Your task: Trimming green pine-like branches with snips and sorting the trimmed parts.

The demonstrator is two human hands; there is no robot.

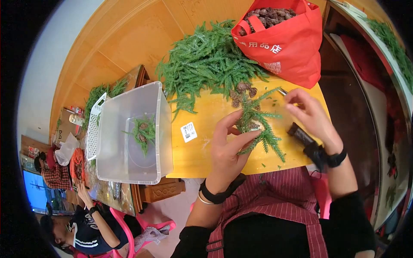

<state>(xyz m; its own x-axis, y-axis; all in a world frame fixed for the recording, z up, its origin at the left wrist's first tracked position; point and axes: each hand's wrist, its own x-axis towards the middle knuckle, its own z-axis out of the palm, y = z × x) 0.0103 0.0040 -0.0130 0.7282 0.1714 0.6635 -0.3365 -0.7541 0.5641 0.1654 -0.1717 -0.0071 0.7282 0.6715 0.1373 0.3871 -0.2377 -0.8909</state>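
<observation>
Above the yellow table [189,159], my left hand [230,148] grips an artificial pine sprig [269,139], its green needled branches fanning to the right. A pale, brownish lump shows at the sprig's middle, partly hidden by my fingers. My right hand [307,112], a little blurred, is closed just right of the sprig. From its fingertips sticks a thin metal-tipped tool [282,91], touching or very near a branch tip; most of it is hidden. Below that hand, beside the wrist, is a dark oblong object [300,135] whose kind I cannot tell. Several small pine cones [241,92] lie behind the sprig.
A heap of green sprigs [206,64] covers the table's back. At back right stands a red bag [297,51] of pine cones. Left, a clear plastic bin [129,165] holds a sprig with a cone [144,133]. A white label [188,132] lies between. Another person [94,228] sits lower left.
</observation>
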